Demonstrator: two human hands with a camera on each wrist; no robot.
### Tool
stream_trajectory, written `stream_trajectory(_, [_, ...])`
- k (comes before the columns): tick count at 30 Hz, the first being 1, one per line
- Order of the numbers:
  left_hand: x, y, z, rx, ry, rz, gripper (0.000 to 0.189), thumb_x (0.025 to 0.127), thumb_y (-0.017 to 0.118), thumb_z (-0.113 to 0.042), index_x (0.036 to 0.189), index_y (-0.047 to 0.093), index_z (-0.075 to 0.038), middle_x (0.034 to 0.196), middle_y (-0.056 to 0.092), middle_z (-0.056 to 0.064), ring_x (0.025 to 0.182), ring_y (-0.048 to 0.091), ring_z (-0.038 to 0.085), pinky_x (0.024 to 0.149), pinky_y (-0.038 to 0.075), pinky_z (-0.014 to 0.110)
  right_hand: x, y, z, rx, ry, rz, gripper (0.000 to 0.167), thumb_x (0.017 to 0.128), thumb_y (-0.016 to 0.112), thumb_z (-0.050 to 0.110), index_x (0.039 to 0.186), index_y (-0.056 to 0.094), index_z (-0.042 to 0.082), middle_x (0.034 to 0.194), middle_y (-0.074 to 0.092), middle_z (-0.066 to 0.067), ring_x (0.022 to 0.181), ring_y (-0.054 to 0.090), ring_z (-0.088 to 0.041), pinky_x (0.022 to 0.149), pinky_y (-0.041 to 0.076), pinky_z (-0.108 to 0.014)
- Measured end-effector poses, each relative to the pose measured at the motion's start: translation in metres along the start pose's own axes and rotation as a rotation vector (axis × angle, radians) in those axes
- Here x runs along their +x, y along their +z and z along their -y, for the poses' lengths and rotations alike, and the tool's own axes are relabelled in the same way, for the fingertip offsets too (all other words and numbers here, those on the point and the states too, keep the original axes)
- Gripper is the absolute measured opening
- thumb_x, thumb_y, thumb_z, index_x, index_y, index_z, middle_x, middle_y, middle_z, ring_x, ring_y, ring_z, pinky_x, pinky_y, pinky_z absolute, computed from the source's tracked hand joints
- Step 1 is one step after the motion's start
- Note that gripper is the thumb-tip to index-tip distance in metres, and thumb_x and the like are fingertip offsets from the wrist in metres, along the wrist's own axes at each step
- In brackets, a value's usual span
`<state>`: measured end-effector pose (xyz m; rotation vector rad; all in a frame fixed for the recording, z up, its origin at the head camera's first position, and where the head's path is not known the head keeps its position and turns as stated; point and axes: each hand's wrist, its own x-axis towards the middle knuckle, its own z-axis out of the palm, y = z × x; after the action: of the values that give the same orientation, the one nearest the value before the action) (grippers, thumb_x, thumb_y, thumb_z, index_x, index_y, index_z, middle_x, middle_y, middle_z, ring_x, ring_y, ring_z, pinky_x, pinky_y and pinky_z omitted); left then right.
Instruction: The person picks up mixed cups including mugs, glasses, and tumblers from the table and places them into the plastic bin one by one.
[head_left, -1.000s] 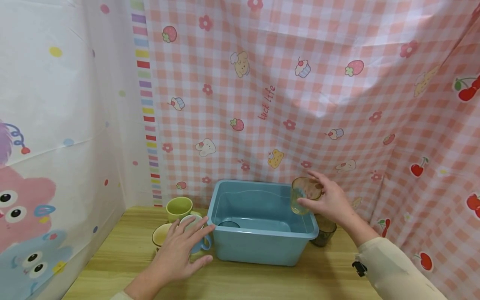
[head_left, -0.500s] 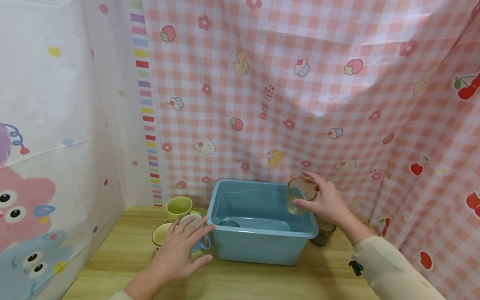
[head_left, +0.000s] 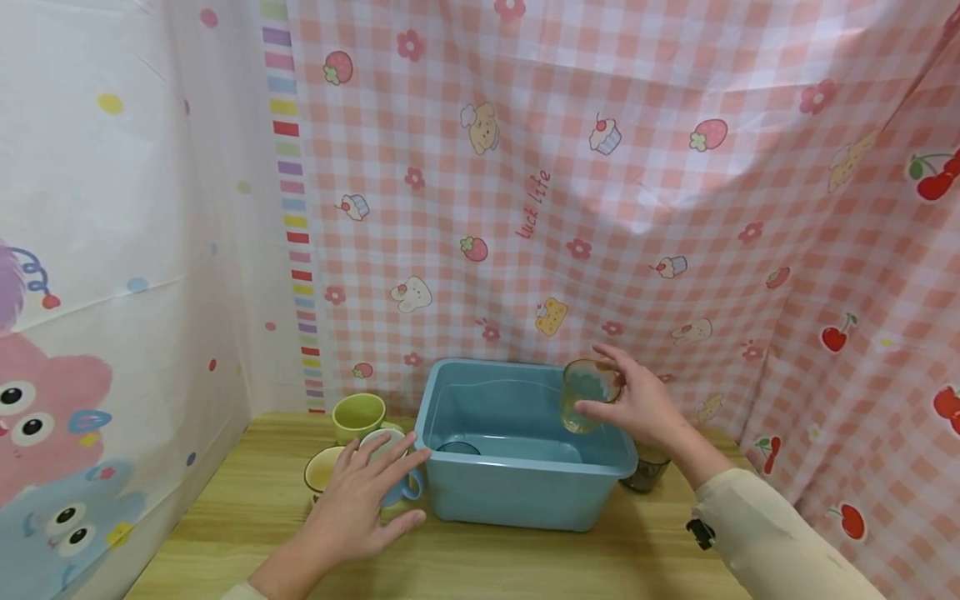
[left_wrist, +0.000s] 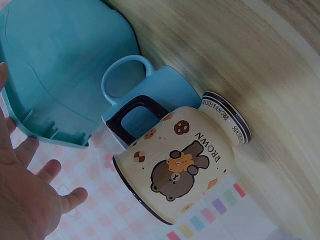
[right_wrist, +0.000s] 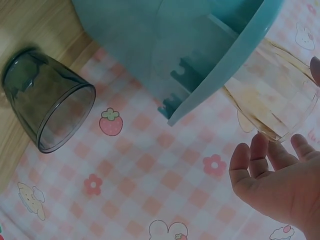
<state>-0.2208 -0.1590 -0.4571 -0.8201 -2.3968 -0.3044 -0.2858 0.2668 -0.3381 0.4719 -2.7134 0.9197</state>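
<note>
My right hand (head_left: 651, 410) pinches a clear amber drinking glass (head_left: 576, 408) between thumb and fingers, above the right end of a blue plastic bin (head_left: 521, 498). In the right wrist view the glass (right_wrist: 272, 95) partly shows behind the bin's rim. My left hand (head_left: 351, 508) has its fingers spread, fingertips right at the bin's left rim. It covers part of a light blue mug (left_wrist: 160, 92) and a cream mug with a bear print (left_wrist: 182, 162). Inside the bin at the left, a dark round glass rim (head_left: 457, 448) shows; the front wall hides the rest.
A green cup (head_left: 358, 417) stands behind the other mugs, left of the bin. Right of the bin a dark smoky glass (right_wrist: 50, 100) stands on the wooden table (head_left: 465, 567). A checked pink curtain (head_left: 525, 192) hangs close behind the bin.
My right hand has moved left with the amber glass, from over the bin's right rim to further over its inside. My left hand has stayed where it was.
</note>
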Motion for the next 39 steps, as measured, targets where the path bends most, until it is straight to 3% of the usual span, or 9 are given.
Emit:
stream_trajectory(3, [0.0,0.0,0.0,0.001,-0.001,0.003,0.075,0.091,0.075,-0.063,0.156,0.055,-0.031,0.164,0.054,0.001,0.146,0.052,0.04,0.112,0.041,0.077,0.001,0.002,0.001,0.001,0.004,0.005,0.097,0.088,0.088,0.046,0.166,0.036,0.022,0.158,0.057,-0.019,0.1,0.063,-0.027,0.075,0.054,-0.034])
stream_trajectory(10, [0.0,0.001,0.0,-0.006,0.004,-0.003,0.074,0.093,0.072,-0.065,0.157,0.054,-0.032,0.164,0.053,0.001,0.146,0.052,0.04,0.112,0.041,0.078,0.002,0.007,0.004,0.001,0.025,0.006,0.102,0.086,0.089,0.047,0.168,0.03,0.03,0.158,0.058,-0.016,0.121,0.061,-0.038,0.075,0.053,-0.034])
stream_trajectory(18, [0.0,0.001,0.0,-0.006,0.006,-0.011,0.075,0.093,0.073,-0.065,0.157,0.054,-0.032,0.164,0.054,0.002,0.146,0.052,0.04,0.112,0.041,0.078,0.004,0.014,0.006,0.05,-0.007,-0.007,0.11,0.085,0.091,0.039,0.17,0.021,0.032,0.153,0.06,-0.021,0.104,0.061,-0.034,0.065,0.05,-0.035])
stream_trajectory(31, [0.0,0.001,0.0,-0.005,0.006,-0.012,0.075,0.093,0.072,-0.065,0.157,0.054,-0.032,0.164,0.054,0.002,0.146,0.052,0.04,0.112,0.041,0.078,0.011,0.024,0.017,0.05,-0.002,0.003,0.106,0.083,0.092,0.038,0.168,0.028,0.035,0.151,0.063,-0.017,0.116,0.067,-0.037,0.077,0.057,-0.037])
stream_trajectory(39, [0.0,0.001,0.0,0.001,0.003,-0.009,0.077,0.089,0.078,-0.06,0.156,0.056,-0.03,0.164,0.055,0.002,0.147,0.052,0.039,0.112,0.041,0.077,0.017,0.029,0.022,0.054,-0.019,0.022,0.106,0.083,0.092,0.037,0.168,0.028,0.031,0.151,0.062,-0.019,0.113,0.067,-0.036,0.078,0.057,-0.039])
